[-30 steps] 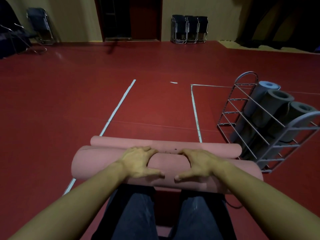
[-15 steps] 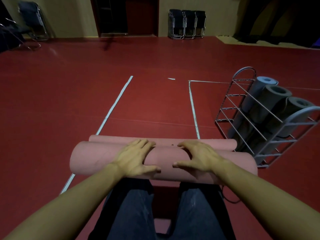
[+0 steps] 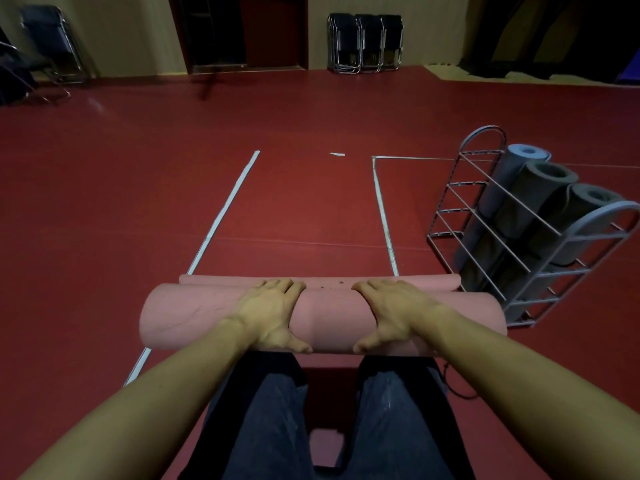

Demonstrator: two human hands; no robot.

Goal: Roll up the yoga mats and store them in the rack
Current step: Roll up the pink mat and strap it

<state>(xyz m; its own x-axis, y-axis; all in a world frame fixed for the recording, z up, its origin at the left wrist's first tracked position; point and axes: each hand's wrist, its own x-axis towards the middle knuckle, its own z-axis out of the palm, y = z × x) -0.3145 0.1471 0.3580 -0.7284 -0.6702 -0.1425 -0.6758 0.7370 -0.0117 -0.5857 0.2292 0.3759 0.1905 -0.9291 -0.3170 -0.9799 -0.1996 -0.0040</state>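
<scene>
A pink yoga mat (image 3: 194,317) lies rolled into a thick cylinder across the floor in front of my knees. A narrow strip of its loose end (image 3: 214,279) still shows flat beyond the roll. My left hand (image 3: 273,311) presses on top of the roll left of centre, fingers reaching over the far side, thumb on the near side. My right hand (image 3: 391,311) lies the same way right of centre. The grey metal rack (image 3: 485,216) stands at the right, holding three rolled grey mats (image 3: 540,188).
The red floor carries white tape lines (image 3: 225,213). Folded chairs (image 3: 365,43) lean against the far wall beside a dark doorway (image 3: 242,29). More chairs (image 3: 48,46) stand at the far left. A dark cord (image 3: 457,386) lies by my right knee.
Both hands have pushed the roll forward, and the flat pink strip beyond it has grown narrower. The view has tipped slightly downward.
</scene>
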